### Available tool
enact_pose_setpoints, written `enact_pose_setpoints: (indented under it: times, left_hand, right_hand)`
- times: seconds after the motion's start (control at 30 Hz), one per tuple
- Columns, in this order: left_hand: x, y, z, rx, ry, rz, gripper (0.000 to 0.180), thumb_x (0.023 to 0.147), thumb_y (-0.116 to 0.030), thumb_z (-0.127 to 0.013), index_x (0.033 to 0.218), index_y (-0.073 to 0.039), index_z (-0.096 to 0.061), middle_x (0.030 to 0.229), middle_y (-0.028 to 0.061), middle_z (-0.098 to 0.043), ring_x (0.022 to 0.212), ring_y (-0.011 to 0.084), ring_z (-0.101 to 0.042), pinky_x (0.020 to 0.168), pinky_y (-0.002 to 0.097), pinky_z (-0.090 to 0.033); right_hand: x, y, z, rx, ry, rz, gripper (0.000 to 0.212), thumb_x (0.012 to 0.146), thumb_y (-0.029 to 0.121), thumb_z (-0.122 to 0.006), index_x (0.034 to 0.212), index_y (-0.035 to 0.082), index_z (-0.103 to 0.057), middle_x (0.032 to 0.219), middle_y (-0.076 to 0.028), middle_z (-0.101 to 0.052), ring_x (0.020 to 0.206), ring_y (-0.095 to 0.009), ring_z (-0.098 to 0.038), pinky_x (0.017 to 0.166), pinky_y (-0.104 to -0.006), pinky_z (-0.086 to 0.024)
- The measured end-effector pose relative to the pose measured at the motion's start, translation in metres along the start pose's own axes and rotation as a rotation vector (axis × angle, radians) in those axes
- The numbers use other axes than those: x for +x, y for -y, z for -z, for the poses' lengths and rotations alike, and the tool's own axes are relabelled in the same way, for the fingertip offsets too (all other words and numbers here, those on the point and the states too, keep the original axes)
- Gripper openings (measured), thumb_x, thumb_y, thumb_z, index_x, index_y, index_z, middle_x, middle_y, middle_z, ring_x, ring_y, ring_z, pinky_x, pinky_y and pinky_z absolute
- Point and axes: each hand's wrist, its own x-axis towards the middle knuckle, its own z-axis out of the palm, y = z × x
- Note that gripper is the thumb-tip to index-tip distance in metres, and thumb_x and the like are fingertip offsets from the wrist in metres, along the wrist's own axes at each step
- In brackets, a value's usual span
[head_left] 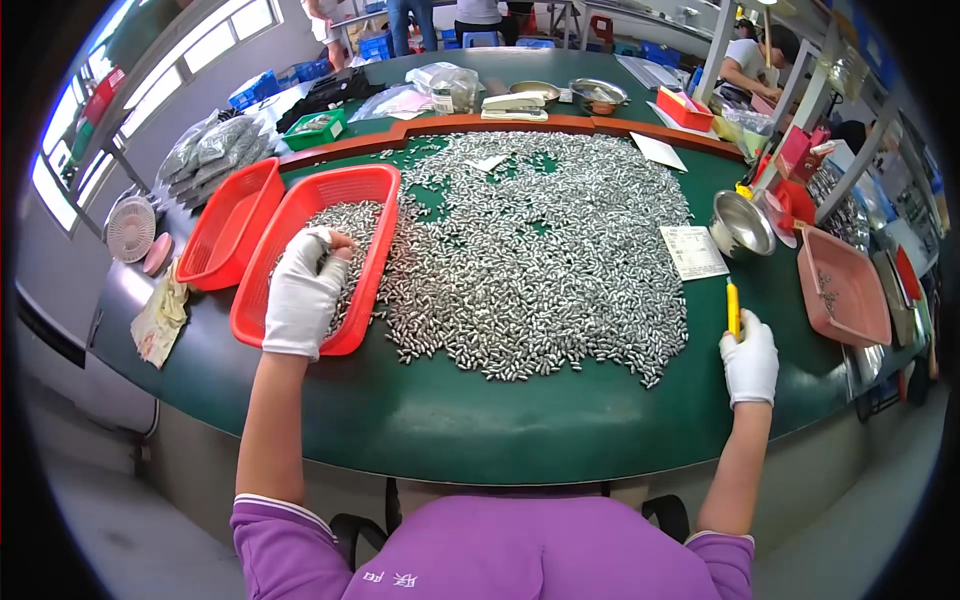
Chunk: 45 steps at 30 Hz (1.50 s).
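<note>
My left hand point(302, 295), in a white glove with bare fingertips, hangs over a red plastic basket point(372, 290). Its fingers are curled together; whatever they hold, if anything, is hidden. Small silvery metal pieces point(355, 215) partly fill this basket. At the right, my gloved right hand point(752, 362) rests by the green table, closed round a slim yellow-handled tool point(732, 308) that points away from me. Between the hands spreads a wide layer of the same metal pieces point(540, 270). A printed paper slip point(694, 252) lies just beyond the tool's tip.
A second red basket point(205, 250) stands left of the first, near a crumpled cloth point(160, 318). To the right are a steel bowl point(742, 222) and a pink tray point(845, 290). A brown wooden strip point(450, 124) borders the far side. Another person point(745, 70) sits at the far right.
</note>
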Motion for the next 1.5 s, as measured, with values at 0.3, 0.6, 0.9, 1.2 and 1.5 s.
enact_pose_setpoints:
  times: [0.3,0.6,0.9,1.2,1.5]
  left_hand:
    - [-0.027,-0.018,0.013,0.464,-0.209,-0.261,0.012,0.077,0.001,-0.071,0.085,-0.004,-0.064,0.098,0.0090,-0.062,0.091,0.0257,-0.059,0.078,0.0361,-0.048]
    - [-0.131,-0.054,-0.023,0.324,0.129,-0.100,0.024,0.063,0.003,-0.078,0.077,-0.006,-0.060,0.086,0.0082,-0.058,0.084,0.0289,-0.057,0.072,0.0387,-0.048]
    - [-0.140,-0.046,-0.024,0.415,0.239,0.006,0.018,0.067,-0.001,-0.076,0.081,-0.006,-0.067,0.091,0.0090,-0.057,0.090,0.0275,-0.056,0.076,0.0366,-0.047]
    - [-0.142,-0.042,-0.028,0.416,0.181,-0.001,0.019,0.065,0.000,-0.076,0.079,-0.006,-0.066,0.090,0.0093,-0.058,0.091,0.0283,-0.056,0.079,0.0374,-0.047]
    - [-0.140,-0.040,-0.030,0.387,0.146,-0.016,0.020,0.063,0.001,-0.077,0.075,-0.006,-0.063,0.087,0.0091,-0.058,0.089,0.0287,-0.056,0.078,0.0382,-0.046]
  right_hand:
    - [-0.036,0.028,0.014,1.040,0.051,0.138,0.034,0.096,0.012,-0.046,0.126,-0.002,-0.052,0.100,-0.004,-0.057,0.084,-0.009,-0.051,0.078,-0.0232,-0.045]
    - [-0.134,0.137,0.015,0.555,0.447,0.955,0.063,0.077,0.005,-0.057,0.139,0.011,-0.049,0.078,-0.011,-0.054,0.067,-0.030,-0.056,0.060,-0.0407,-0.049]
    - [-0.150,0.161,-0.001,0.256,0.478,1.049,0.056,0.078,0.012,-0.062,0.134,0.019,-0.055,0.074,-0.006,-0.051,0.064,-0.023,-0.056,0.054,-0.0370,-0.048]
    - [-0.156,0.161,-0.003,0.372,0.514,1.113,0.048,0.083,0.017,-0.058,0.131,0.010,-0.056,0.072,-0.006,-0.056,0.062,-0.024,-0.059,0.053,-0.0379,-0.049]
    - [-0.151,0.167,-0.007,0.426,0.590,1.095,0.044,0.085,0.016,-0.056,0.128,0.008,-0.057,0.071,-0.008,-0.058,0.061,-0.027,-0.060,0.054,-0.0405,-0.050]
